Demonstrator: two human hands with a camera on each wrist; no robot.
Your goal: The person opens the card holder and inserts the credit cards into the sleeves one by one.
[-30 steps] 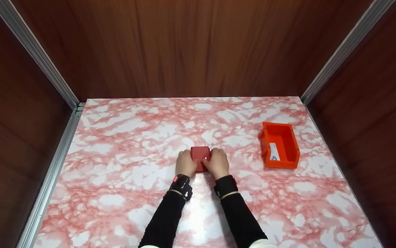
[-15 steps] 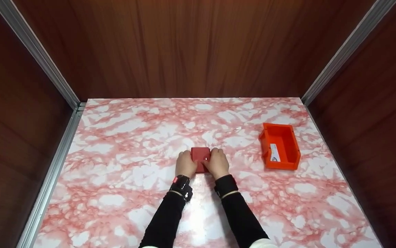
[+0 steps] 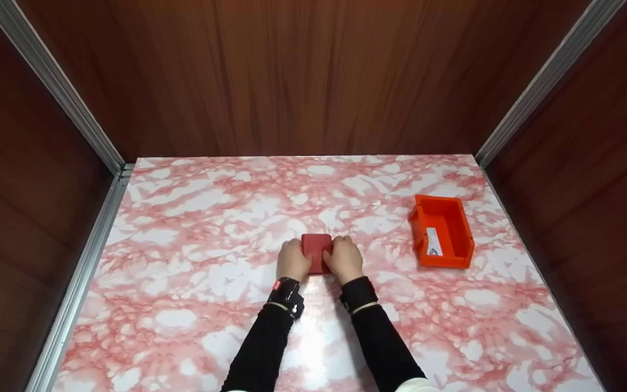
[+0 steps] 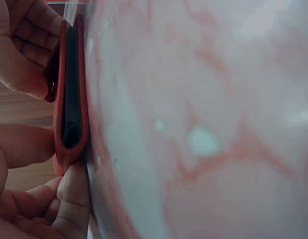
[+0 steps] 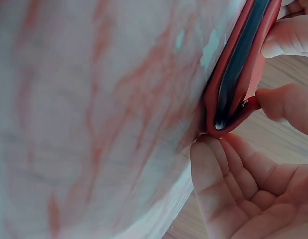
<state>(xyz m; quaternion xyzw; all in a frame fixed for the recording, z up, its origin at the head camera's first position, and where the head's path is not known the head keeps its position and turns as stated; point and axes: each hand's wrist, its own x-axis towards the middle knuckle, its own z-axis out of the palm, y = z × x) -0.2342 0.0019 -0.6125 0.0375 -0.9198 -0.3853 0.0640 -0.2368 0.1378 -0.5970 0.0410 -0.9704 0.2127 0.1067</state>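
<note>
A red folded wallet [image 3: 316, 243] with a dark inside lies on the table between both hands. My left hand [image 3: 293, 261] holds its left end, the thumb on top and curled fingers at the lower edge. In the left wrist view the wallet's folded end [image 4: 72, 154] sits between that thumb and fingers. My right hand [image 3: 347, 260] grips the right end. Its thumb presses a short closing strap [image 5: 250, 104], which stands slightly off the wallet with a small shiny spot, perhaps a snap. Its other fingers curl at the wallet's lower edge.
An orange plastic bin [image 3: 455, 231] with a white label inside stands on the right of the pink-and-white marbled table [image 3: 193, 294]. Dark wood-look panels [image 3: 291, 76] with metal corner profiles enclose the table at the back and sides.
Both hands stay around the wallet in the same place. The right thumb has shifted slightly, and the bright spot beside it on the wallet no longer shows in the head view.
</note>
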